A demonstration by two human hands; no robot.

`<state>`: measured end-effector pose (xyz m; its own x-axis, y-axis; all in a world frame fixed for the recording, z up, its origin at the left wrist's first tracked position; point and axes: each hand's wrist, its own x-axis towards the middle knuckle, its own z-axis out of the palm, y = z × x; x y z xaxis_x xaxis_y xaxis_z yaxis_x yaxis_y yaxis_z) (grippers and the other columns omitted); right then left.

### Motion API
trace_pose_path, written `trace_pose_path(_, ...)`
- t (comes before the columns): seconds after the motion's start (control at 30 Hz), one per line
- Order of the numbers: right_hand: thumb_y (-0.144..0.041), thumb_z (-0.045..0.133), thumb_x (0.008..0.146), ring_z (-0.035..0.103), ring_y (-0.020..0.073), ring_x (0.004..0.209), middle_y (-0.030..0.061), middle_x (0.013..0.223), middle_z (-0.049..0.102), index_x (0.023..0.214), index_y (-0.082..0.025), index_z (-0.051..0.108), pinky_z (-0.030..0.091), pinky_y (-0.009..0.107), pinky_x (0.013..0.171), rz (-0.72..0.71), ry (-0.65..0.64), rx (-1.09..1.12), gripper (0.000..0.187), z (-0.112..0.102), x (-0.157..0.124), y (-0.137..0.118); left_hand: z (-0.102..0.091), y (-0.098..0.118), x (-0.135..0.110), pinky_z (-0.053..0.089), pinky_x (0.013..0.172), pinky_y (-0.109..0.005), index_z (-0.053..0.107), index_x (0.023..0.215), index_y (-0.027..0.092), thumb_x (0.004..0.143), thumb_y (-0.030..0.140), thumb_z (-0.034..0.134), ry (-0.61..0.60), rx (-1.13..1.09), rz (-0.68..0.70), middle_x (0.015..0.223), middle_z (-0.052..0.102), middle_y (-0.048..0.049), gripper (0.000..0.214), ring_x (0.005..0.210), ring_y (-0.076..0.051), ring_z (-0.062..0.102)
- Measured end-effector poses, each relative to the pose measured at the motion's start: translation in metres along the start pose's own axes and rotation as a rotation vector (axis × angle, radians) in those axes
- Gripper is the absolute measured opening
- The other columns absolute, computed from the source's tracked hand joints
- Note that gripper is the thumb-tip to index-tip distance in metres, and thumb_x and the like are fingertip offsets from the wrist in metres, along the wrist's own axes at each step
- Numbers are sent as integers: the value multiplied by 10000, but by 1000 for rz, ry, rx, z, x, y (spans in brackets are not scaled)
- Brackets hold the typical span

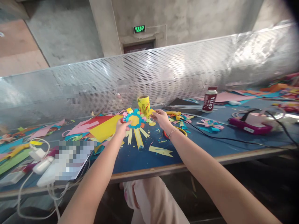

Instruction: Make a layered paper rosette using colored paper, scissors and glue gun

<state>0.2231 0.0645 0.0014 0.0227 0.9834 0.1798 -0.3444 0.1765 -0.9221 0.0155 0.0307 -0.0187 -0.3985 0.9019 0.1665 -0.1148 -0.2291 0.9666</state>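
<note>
Left hand (121, 127): pinched narrowly on the left rim of a paper flower (134, 121); the fingertips blur into its edge.
Flower: before the roll, over the table (144, 165); round yellow centre, ruffled blue ring, pink and orange bits around it. Whether its lower edge touches the table, I cannot tell.
Tails (138, 139): pale yellow paper strips fanning out below the flower; their upper ends are hidden, so the join cannot be seen.
Right hand (161, 117): thumb and fingers closed on a small yellow piece (152, 111), partly covered by them.
Roll (144, 104): upright, glossy, printed yellow, with a brown hollow core; its foot is hidden.
Strip (161, 151): flat pale paper, notched at its right end.
Loop (182, 131): red and yellow, partly hidden by the right wrist; what it belongs to is unclear.
Bottle (209, 100): smooth, dark red, upright.
Phone (77, 158): screen masked by coarse blocks.
Barrier (149, 74): shiny perforated metal, whitened by glare at right.
</note>
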Motion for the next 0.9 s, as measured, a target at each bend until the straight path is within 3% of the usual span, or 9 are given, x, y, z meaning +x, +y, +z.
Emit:
trace_pose_path(0.2, -71, 615, 776, 663, 92, 618, 7, 712, 664, 757, -165, 568, 570, 234, 720, 53, 55, 37, 107, -1, 0, 0, 1, 12, -5, 256, 365, -179, 456, 659, 179, 454, 144, 812, -58, -277, 22, 593, 541, 63, 412, 437, -49, 480)
trace_pose_path(0.5, -45, 607, 795, 653, 87, 606, 29, 721, 689, 748, -138, 639, 562, 192, 638, 140, -211, 8, 108, 12, -16, 6, 5, 21, -13, 402, 473, -152, 535, 723, 187, 511, 94, 780, -117, -371, -1, 727, 649, 38, 337, 659, -88, 627)
trace_pose_path(0.67, -39, 639, 776, 653, 86, 606, 8, 664, 671, 694, -149, 611, 561, 176, 624, 196, -246, 67, 140, 19, -21, 6, 6, 18, -13, 315, 377, -141, 551, 702, 175, 470, 77, 811, -146, -432, -33, 683, 645, 40, 362, 568, -69, 592)
trace_pose_path(0.9, -77, 688, 752, 629, 85, 526, 7, 668, 686, 743, -165, 601, 561, 198, 571, 239, -263, 67, 124, 18, -21, 4, 8, 15, -12, 349, 417, -155, 581, 725, 176, 456, 89, 825, -124, -438, 6, 683, 649, 35, 373, 577, -81, 597)
